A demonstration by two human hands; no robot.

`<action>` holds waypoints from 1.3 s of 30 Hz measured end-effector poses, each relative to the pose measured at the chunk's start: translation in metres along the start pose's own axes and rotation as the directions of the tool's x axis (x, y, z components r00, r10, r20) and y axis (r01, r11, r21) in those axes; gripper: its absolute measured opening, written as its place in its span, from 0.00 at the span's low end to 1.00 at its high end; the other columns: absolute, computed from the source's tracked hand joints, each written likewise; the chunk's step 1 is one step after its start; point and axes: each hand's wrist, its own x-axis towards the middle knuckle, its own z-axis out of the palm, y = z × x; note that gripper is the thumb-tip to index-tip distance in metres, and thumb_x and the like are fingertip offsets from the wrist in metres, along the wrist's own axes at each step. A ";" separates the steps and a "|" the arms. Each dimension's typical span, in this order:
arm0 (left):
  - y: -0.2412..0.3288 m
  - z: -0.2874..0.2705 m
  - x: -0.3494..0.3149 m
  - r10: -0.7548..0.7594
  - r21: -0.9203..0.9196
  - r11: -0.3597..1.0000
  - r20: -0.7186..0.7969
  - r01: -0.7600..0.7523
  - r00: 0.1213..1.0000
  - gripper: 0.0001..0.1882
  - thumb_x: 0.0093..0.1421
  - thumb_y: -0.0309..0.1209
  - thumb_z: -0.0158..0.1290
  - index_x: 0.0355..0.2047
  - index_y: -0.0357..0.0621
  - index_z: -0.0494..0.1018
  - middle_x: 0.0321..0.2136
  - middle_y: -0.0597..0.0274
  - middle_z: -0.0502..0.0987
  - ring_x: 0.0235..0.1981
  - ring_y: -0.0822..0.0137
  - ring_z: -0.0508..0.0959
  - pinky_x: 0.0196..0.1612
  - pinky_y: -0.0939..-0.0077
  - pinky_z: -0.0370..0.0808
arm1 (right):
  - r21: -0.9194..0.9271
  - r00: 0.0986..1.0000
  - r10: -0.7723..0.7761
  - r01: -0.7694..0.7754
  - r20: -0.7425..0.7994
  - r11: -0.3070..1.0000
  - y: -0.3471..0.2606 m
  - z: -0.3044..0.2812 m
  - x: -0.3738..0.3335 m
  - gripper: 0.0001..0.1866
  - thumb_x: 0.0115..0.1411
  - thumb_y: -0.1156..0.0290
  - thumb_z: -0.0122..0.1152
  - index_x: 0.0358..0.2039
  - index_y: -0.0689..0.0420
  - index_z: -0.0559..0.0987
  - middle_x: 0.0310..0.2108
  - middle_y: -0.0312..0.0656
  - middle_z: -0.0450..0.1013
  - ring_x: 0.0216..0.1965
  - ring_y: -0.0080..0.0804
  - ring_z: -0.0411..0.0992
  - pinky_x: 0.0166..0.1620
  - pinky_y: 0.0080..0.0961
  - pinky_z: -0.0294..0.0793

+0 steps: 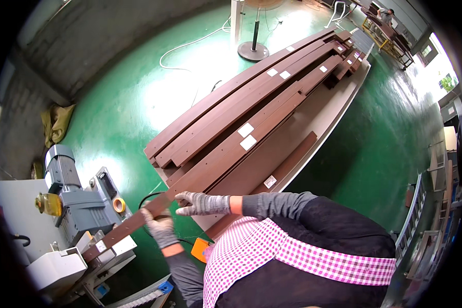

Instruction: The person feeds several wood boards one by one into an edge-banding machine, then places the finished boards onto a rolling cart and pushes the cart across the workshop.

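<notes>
Both gloved hands are on one long dark-brown board, which runs on a slant from about seven o'clock near the machine up toward one o'clock along the stack. The left hand, in a grey knit glove, is closed around the board from below, at about seven o'clock from the picture's middle, its fingers wrapped over the board's near edge. The right hand, in the same kind of glove, lies just beside it toward three o'clock, fingers bent and resting on the board's top face; whether it truly clamps the board or only presses on it I cannot tell. The board's lower end rests on the grey machine at eight o'clock, which carries a grey motor and a roll of yellow tape. Beyond the hands, toward one o'clock, a stack of like brown boards with small white labels lies on a long pale bench. The green floor spreads around it, with a white cable trailing across it at twelve o'clock beside the round foot of a stand. A pink-and-white checked apron covers the person's dark top at five o'clock
</notes>
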 end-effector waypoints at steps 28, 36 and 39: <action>-0.122 -0.157 -0.052 -0.246 -0.049 0.968 -0.405 0.248 0.881 0.14 0.51 0.29 0.54 0.38 0.40 0.67 0.35 0.59 0.72 0.40 0.61 0.71 0.45 0.59 0.69 | 0.937 0.503 0.830 0.344 -0.240 0.063 0.239 -0.180 -0.153 0.36 0.53 0.68 0.54 0.58 0.56 0.48 0.62 0.43 0.34 0.63 0.37 0.34 0.60 0.40 0.40; -0.172 -0.138 -0.056 -0.461 0.040 0.872 -0.272 0.488 0.845 0.13 0.50 0.20 0.53 0.37 0.43 0.68 0.34 0.61 0.72 0.37 0.63 0.71 0.47 0.60 0.69 | 0.990 0.568 0.811 0.046 -0.137 0.135 0.226 -0.152 -0.122 0.29 0.55 0.71 0.50 0.55 0.61 0.53 0.60 0.49 0.41 0.60 0.43 0.44 0.57 0.42 0.53; -0.182 -0.134 -0.053 -0.476 0.055 0.859 -0.282 0.509 0.833 0.12 0.50 0.20 0.53 0.36 0.43 0.69 0.34 0.62 0.72 0.37 0.65 0.71 0.46 0.61 0.70 | 0.985 0.645 0.753 -0.001 -0.129 0.170 0.223 -0.154 -0.129 0.26 0.56 0.71 0.49 0.53 0.65 0.55 0.60 0.49 0.43 0.58 0.44 0.48 0.57 0.42 0.54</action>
